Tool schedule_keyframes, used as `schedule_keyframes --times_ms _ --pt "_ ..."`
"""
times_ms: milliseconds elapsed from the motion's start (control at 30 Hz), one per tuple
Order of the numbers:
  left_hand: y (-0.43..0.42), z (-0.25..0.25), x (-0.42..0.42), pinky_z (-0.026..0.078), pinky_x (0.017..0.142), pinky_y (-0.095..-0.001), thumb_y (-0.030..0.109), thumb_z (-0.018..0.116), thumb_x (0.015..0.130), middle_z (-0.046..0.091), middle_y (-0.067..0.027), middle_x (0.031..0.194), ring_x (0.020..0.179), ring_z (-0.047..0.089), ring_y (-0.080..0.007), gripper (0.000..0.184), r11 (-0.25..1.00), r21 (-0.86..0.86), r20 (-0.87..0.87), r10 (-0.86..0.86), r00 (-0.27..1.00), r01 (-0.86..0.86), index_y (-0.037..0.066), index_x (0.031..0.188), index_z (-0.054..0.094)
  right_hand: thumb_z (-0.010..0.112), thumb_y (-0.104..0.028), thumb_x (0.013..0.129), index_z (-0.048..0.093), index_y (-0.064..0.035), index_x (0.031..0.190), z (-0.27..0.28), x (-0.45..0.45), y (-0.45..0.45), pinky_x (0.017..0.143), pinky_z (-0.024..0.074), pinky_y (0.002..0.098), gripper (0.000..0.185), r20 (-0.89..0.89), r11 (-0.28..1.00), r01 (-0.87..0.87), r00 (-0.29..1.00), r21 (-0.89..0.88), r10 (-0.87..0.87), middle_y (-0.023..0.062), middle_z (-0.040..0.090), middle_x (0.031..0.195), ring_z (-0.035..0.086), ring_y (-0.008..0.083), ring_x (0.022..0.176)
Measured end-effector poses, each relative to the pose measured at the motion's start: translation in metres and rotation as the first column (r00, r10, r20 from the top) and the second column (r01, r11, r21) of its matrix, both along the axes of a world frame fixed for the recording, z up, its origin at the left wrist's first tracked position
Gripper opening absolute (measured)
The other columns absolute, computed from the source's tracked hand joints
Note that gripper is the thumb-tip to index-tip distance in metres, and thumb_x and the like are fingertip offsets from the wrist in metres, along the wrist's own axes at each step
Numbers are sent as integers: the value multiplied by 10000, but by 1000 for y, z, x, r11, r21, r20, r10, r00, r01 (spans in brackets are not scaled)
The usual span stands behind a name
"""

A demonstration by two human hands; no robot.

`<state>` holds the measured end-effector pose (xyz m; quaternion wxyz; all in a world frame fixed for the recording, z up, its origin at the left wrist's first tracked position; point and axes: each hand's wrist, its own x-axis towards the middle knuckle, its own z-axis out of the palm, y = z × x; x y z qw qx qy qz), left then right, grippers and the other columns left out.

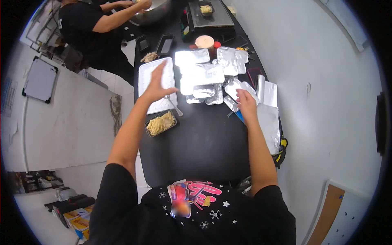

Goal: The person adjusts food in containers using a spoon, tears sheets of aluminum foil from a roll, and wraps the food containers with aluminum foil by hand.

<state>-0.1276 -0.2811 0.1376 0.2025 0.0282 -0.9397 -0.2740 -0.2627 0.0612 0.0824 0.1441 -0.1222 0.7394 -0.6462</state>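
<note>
My left hand (157, 85) is open, thumb and fingers spread, above a white tray (143, 77). Beneath it a metal utensil (175, 107) leans over the tray's edge; its far end is hidden. Just in front stands a black container of yellow, mashed-looking food (161, 123). My right hand (247, 107) hovers at the foil pieces (233, 87) on the right, its fingers loosely bent and apart, with nothing visibly held. Between both hands lie several stacked foil-covered containers (202, 75).
Foil sheets (269, 126) and a foil roll (260, 85) lie along the right edge by the wall. Farther back are a lidded jar (205, 42), an empty black container (165, 44) and a scale (210, 18). Another person (87, 32) works over a metal bowl (157, 12).
</note>
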Motion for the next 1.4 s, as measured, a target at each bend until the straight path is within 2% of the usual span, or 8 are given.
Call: schedule_keyframes --times_ms 200,333,400,633,767,933,1233,1400 --pt "0 -25 152 435 945 -392 132 737 769 485 -104 1341 1221 483 -238 652 885 243 112 382 917 -398 89 1352 448 680 -56 725 542 -80 1261 15 73 155 889 423 395 553 -537 736 174 792 655 290 155 558 1105 528 308 1053" --pt "27 -64 242 478 873 -348 101 695 809 567 -81 1238 1135 545 -202 491 726 395 201 530 824 -563 77 1270 529 734 -99 671 391 -200 1400 26 121 196 1050 288 564 812 -247 296 129 882 946 402 153 389 1390 348 342 1318" --pt "48 -81 268 473 876 -321 72 673 825 567 -82 1233 1137 539 -187 458 664 427 246 568 785 -614 66 1261 535 755 -112 657 334 -245 1431 6 128 205 1061 232 625 891 -266 266 157 855 951 445 132 324 1449 265 337 1377" --pt "95 -99 277 491 760 -290 45 701 772 608 -65 1049 982 595 -185 361 707 407 141 577 805 -578 73 1120 614 682 -107 734 534 -144 1217 -42 128 218 1060 258 568 507 -519 451 317 730 834 445 76 537 1256 447 285 1257" --pt "75 -72 261 393 997 -413 125 818 631 500 -134 1271 1202 461 -321 757 884 30 77 464 882 -467 120 1307 478 652 -83 745 618 -108 995 -45 124 225 1023 316 515 253 -621 552 351 651 756 437 55 608 1100 542 252 1119" --pt "38 -64 206 315 1077 -447 233 907 487 399 -156 1393 1301 364 -348 1118 929 -150 312 369 876 -338 145 1423 303 634 -62 744 608 -92 949 -11 122 217 989 341 484 209 -740 648 409 550 642 386 55 620 1052 557 252 1056" --pt "24 -72 183 417 982 -439 204 888 495 548 -165 1207 1128 516 -355 1155 966 -74 514 250 821 -248 161 1457 249 731 -168 723 593 -71 1136 44 159 185 949 382 449 447 -620 564 306 582 767 526 154 565 1139 534 330 1061" --pt "49 -69 207 388 1009 -426 183 880 488 551 -171 1206 1123 506 -355 1119 967 14 499 215 840 -255 144 1438 290 674 -87 782 618 -25 1072 34 154 91 906 435 414 302 -640 885 -34 678 465 363 161 618 1051 559 343 1010"
